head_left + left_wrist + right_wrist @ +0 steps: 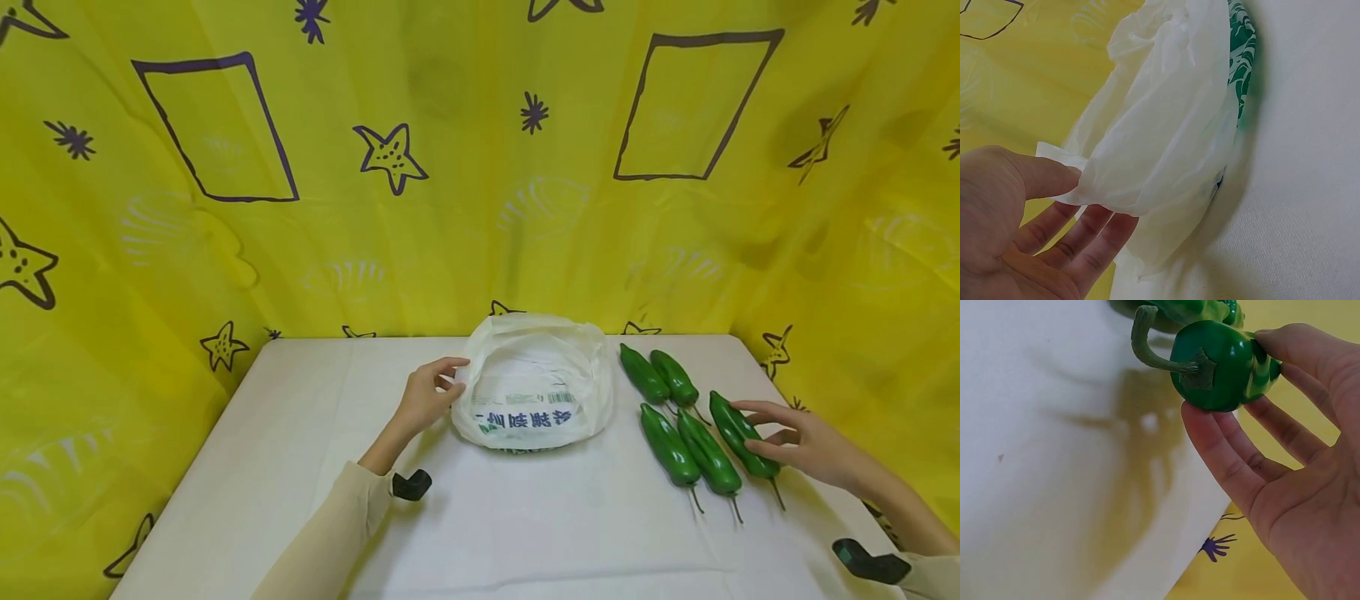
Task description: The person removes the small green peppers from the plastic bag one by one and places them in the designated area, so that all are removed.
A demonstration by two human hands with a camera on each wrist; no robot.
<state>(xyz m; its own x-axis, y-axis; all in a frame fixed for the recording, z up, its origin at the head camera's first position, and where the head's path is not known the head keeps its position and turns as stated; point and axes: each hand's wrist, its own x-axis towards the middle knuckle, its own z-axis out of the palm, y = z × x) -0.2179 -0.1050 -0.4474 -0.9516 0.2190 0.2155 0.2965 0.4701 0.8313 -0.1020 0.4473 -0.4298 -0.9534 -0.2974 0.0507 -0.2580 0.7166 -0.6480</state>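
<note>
A whitish plastic bag, its mouth spread wide and its inside printed with blue characters, sits at the table's back middle. My left hand pinches the bag's left rim between thumb and fingers; in the left wrist view the thin film is folded at the fingertips. My right hand holds the rightmost green chili pepper, thumb on one side and fingers on the other. Its curved stem points away from the palm in the right wrist view. Several more green peppers lie just left of it.
The white-covered table is backed and flanked by a yellow curtain with drawn stars and frames. The peppers lie in two rows to the right of the bag, the back pair close to its rim.
</note>
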